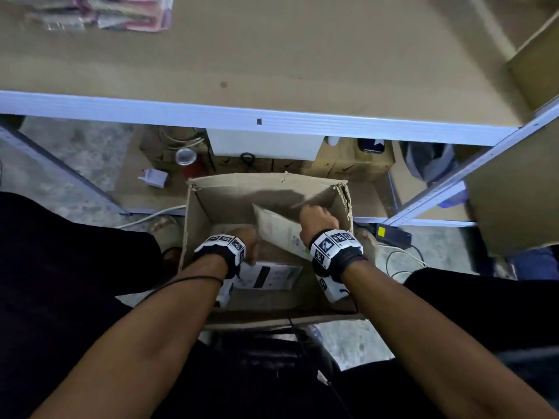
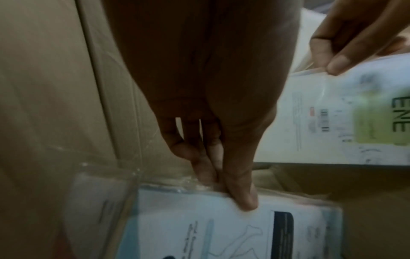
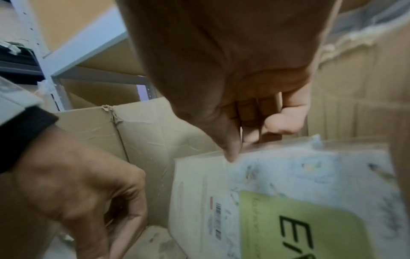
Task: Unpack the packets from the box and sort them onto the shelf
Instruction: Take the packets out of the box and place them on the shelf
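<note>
Head view: both hands reach into the open cardboard box (image 1: pixel 266 192). The right hand (image 1: pixel 316 219) lifts a green-labelled packet (image 1: pixel 278 231) near the box's right wall.

Left wrist view: the left hand (image 2: pixel 221 157) pinches a blue-printed packet (image 2: pixel 210 227) on the box floor.

Right wrist view: thumb and fingers (image 3: pixel 230 147) clamp the green-labelled packet's top edge.

Both forearms reach forward and down, side by side. The left hand (image 1: pixel 246 241) points its fingers downward, thumb and fingertips pinching together. The right hand (image 1: pixel 317 219) sits higher, its grip curled closed, thumb pressed forward.
</note>
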`<state>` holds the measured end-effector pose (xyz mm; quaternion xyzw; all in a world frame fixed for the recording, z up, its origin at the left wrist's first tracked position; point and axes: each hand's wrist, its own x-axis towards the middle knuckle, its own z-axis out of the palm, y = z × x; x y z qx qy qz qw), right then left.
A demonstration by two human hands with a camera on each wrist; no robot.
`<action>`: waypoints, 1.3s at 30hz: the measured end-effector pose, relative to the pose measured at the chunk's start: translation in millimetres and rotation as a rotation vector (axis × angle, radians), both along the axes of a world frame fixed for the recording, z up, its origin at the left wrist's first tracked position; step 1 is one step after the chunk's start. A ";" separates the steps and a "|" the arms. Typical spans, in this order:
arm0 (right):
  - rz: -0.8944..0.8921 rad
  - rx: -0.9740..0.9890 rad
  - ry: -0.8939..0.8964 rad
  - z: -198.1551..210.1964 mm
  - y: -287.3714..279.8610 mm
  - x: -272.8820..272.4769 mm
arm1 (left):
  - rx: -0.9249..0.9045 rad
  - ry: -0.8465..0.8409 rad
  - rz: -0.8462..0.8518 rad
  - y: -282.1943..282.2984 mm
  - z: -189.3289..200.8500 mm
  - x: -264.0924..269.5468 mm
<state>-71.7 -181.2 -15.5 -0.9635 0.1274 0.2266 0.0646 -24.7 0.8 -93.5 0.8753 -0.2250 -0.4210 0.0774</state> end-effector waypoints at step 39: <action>-0.098 0.438 -0.732 324.2 -111.7 8.8 | -0.891 -0.260 0.384 61.5 419.6 58.1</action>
